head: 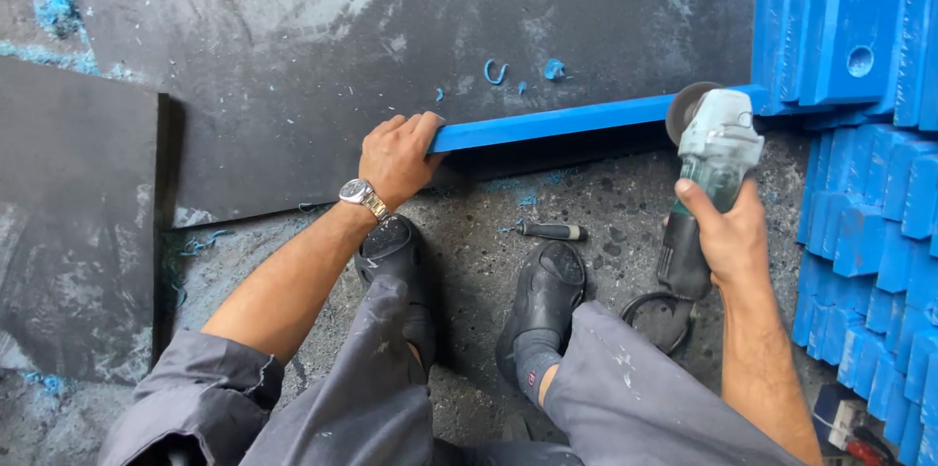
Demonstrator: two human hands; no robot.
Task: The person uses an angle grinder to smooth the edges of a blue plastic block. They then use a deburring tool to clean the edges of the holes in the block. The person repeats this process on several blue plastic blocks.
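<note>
Left hand point(396, 155) fingers curl clamped over the near end of the blue plastic strip point(567, 120); right hand point(728, 236) fingers wrap tight around the angle grinder point(708, 168), its disc touching the strip's far end

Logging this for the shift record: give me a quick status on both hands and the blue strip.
Left hand gripping end of blue strip. Right hand holding grinder, disc at strip's far end. Screwdriver on floor between shoes.

Blue strip point(557, 121) smooth matt plastic; grinder point(716, 153) pale plastic; floor point(625, 197) rough concrete
</note>
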